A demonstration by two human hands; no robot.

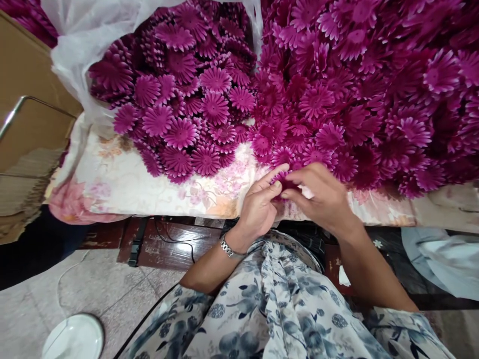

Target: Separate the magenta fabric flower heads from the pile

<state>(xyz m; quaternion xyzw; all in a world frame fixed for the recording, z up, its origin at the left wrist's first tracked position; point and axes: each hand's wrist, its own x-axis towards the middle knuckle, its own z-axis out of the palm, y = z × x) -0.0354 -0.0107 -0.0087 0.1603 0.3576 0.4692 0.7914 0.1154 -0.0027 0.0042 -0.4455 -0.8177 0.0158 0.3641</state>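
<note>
At near edge of floral cloth point(123, 187), left hand point(258, 207) and right hand point(322, 194) pinch one magenta flower point(285, 183) between fingertips, likely steadying it. Loose pile point(366, 89) just behind; bagged flowers point(179, 89) in white bag point(75, 60) at left.

Bare floral cloth point(123, 182) lies open left of the magenta flower heap point(355, 89). The heap blocks everything beyond; a plastic bag point(75, 45) crowds its upper left.
</note>
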